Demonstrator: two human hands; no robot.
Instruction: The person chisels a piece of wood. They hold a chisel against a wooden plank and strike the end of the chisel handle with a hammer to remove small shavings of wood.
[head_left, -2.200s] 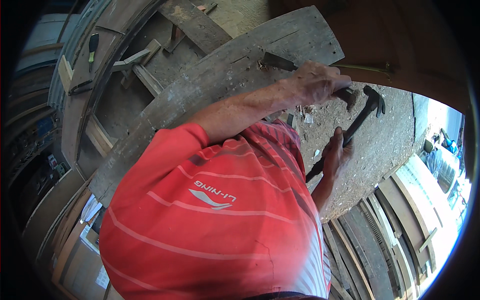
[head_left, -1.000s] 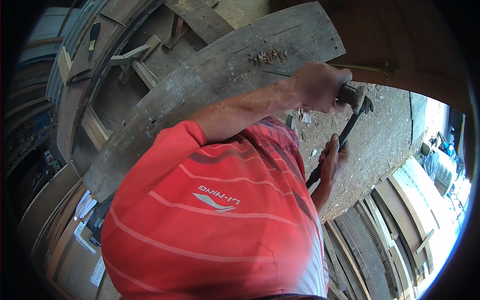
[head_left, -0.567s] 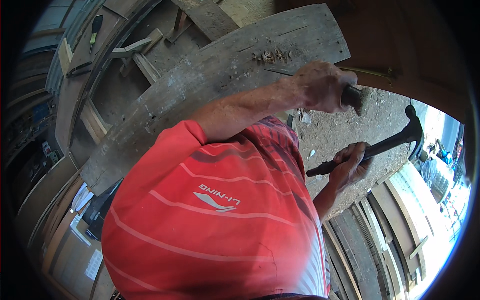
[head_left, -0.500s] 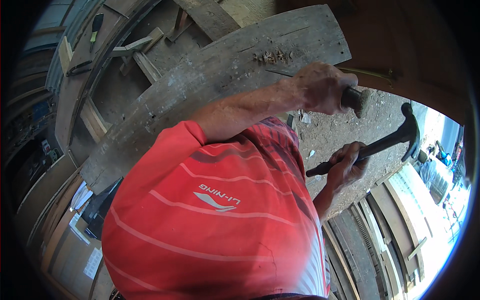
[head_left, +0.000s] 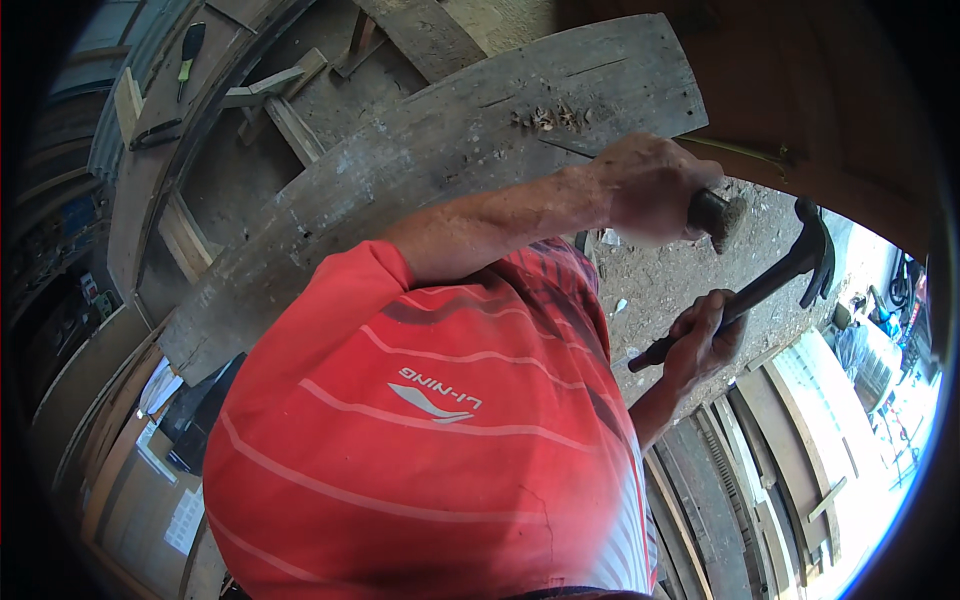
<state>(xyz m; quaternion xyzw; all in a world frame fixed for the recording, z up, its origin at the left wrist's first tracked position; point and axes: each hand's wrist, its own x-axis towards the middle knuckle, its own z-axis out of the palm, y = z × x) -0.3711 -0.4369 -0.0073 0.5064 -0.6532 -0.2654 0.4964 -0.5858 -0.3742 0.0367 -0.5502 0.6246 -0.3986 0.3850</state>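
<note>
My left hand (head_left: 655,190), at the end of an arm reaching across my front, is closed round the dark handle of a chisel (head_left: 706,212). The handle's butt is frayed and faces right. On the other side of the fist a thin dark blade points left over a weathered grey plank (head_left: 440,140); whether its tip touches wood I cannot tell. Lower right, my right hand (head_left: 708,335) grips a claw hammer (head_left: 768,290) by its dark handle. The hammer's head is raised to the right of the chisel's butt, apart from it.
Wood chips (head_left: 555,119) lie on the plank. A large brown wooden panel (head_left: 850,110) stands at the upper right. Stacked boards (head_left: 715,490) lie lower right. On a curved timber piece at the left rests a screwdriver (head_left: 188,60). Dusty ground (head_left: 660,275) shows beyond my shirt.
The hammer has tilted more steeply, its head shifting slightly left and its handle end lower. Both my hands have moved a little to the right, still gripping their tools.
</note>
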